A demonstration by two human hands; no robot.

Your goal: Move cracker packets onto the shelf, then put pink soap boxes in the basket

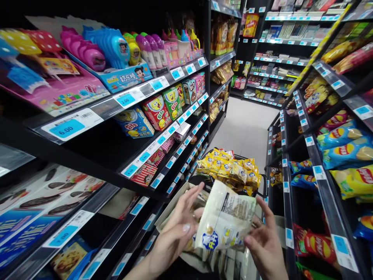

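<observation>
A pale cream snack bag (225,219) with a blue logo is held up between my two hands, its printed face towards me. My right hand (266,241) pinches its right edge, thumb in front and fingers behind. On the other side, my left hand (177,223) grips the bag's left edge; its fingers reach partly behind the bag, and some stay loosely raised. Below the hands stands an open carton (171,204) with more pale bags inside, partly hidden by my hands and the held bag. Yellow snack bags (230,167) are heaped just beyond it.
Shelves with toys and boxed sweets (157,112) run along the left. To the right, racks hold chip bags (346,144). The cart rail (264,186) borders the yellow heap. Grey aisle floor (244,120) leads to a far shelf (276,58).
</observation>
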